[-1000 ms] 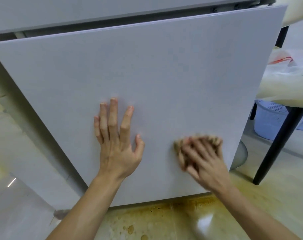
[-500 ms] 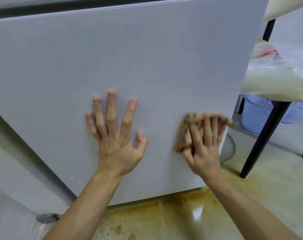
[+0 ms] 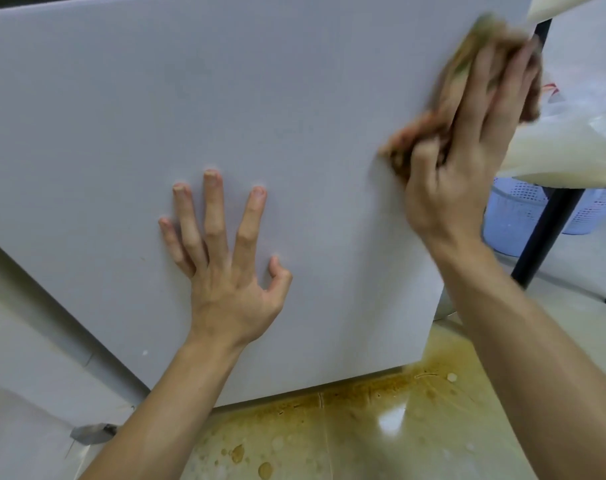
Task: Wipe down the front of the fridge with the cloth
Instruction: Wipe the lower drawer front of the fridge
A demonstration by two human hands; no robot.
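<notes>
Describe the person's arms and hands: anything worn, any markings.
Both forearms are bare as far as the frame shows: no sleeves, gloves, watch or bracelet. The left hand has short, unpainted nails and no rings. The right hand is blurred; no ring shows on it either.

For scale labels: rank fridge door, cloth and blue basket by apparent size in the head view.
Largest: fridge door, by far.
Then cloth and blue basket: too close to rank; both partly hidden, cloth blurred and nearer.

Motion-blurred cloth mostly under the right hand, fridge front cut off at top and left edges, basket partly hidden behind a black leg.
</notes>
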